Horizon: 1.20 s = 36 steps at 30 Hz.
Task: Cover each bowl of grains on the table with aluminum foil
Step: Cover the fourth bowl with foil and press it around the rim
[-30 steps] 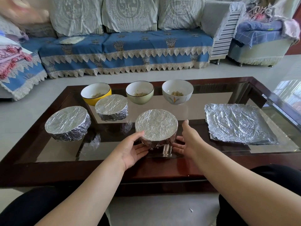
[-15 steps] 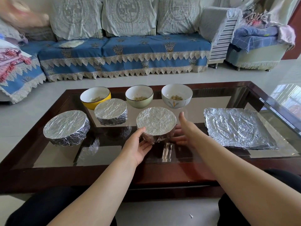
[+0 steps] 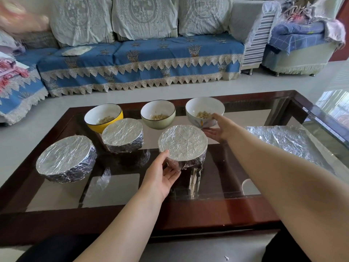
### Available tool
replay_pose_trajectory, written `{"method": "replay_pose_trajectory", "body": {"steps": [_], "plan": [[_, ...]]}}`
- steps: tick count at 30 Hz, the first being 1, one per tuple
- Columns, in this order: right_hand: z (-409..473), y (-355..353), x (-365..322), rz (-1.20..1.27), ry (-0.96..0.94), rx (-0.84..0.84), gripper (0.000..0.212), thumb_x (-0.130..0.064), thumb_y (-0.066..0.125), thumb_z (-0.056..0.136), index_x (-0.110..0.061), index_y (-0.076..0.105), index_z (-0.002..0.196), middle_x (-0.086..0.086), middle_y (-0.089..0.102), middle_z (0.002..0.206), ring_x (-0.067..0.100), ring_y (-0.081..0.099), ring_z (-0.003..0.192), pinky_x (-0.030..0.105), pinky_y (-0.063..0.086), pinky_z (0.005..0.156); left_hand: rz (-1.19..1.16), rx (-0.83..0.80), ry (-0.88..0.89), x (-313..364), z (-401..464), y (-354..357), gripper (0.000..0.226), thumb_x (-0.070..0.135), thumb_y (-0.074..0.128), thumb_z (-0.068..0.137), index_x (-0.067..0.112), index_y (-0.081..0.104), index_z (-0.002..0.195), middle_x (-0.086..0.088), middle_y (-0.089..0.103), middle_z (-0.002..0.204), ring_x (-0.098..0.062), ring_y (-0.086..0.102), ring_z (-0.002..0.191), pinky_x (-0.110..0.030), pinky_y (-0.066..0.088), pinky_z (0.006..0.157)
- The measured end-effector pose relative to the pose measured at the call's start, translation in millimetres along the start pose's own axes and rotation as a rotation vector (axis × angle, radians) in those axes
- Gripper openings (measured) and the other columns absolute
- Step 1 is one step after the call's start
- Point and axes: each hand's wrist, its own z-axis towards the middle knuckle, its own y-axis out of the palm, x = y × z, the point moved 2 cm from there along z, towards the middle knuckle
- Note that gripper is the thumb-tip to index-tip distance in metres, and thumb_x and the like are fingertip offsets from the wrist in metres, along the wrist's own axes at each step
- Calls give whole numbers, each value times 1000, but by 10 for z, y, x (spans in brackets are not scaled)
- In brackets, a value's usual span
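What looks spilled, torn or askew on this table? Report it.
Nothing stands out. Three foil-covered bowls sit upright with wraps intact, three open bowls hold their grains, and the spare foil sheets lie flat, merely crinkled.

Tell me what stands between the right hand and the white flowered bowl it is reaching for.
Nothing visible does. The right hand is already at the white flowered bowl, thumb at its rim and fingers low against its near side. The foil-covered bowl under the left hand lies beside that reach, not across it.
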Motion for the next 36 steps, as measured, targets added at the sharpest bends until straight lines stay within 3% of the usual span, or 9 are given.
{"method": "replay_pose_trajectory", "body": {"steps": [7,11,14,17,21,23,26,29,36], "plan": [[-242,-306,-54,202,-101,58,60,-23,56,95,-13,26,146,27,56,116,33,68,94,40,60,77,-21,15,48,-62,77,211,33,36,69,90,13,55,72,-6,60,70,-17,62,77,-36,56,84],[-644,-593,-107,241,-118,82,52,-25,59,93,-18,32,137,24,60,106,32,69,94,40,59,79,-27,0,79,-49,154,440,47,40,64,93,11,49,60,-5,59,64,-19,63,90,-34,51,88],[-901,-734,-49,315,-84,77,50,-25,64,89,-19,36,131,24,62,109,35,70,94,40,58,86,-51,14,116,-65,287,592,44,43,66,92,-1,63,85,-11,66,93,-23,63,109,-34,51,90],[-1060,-790,-13,329,-69,58,50,-27,64,89,-20,38,131,25,63,113,35,72,93,40,59,82,-91,39,137,-66,344,784,56,42,69,90,-3,59,123,-12,65,114,-22,62,109,-32,55,90],[-1164,-827,30,342,-67,20,53,-23,63,90,-16,35,135,28,62,113,36,71,94,44,61,72,-143,31,126,-53,366,1032,52,44,74,85,8,59,120,-7,60,114,-20,61,97,-30,58,83],[-1192,-856,59,332,-57,-7,55,-24,63,89,-16,35,135,29,63,113,36,71,93,41,62,68,-179,-22,121,-59,385,1134,65,48,74,83,11,52,132,-5,57,116,-26,59,109,-32,57,84],[-1225,-883,93,287,-46,-43,51,-26,63,89,-18,38,134,29,64,116,35,71,93,39,62,69,-208,-118,139,-88,452,1248,77,56,67,85,14,41,144,-9,47,142,-34,46,133,-39,48,104],[-1235,-865,125,237,-45,-70,49,-28,61,91,-18,39,133,28,64,117,33,72,92,38,61,74,-116,-159,211,-142,454,1270,75,61,51,92,21,30,151,-9,33,156,-36,40,139,-41,37,114],[-1290,-736,306,57,16,-147,47,-26,58,93,-16,34,132,28,66,103,31,71,82,36,60,72,62,-24,181,-174,293,897,60,52,41,101,15,37,149,-2,44,150,-29,63,113,-35,52,90]]}}
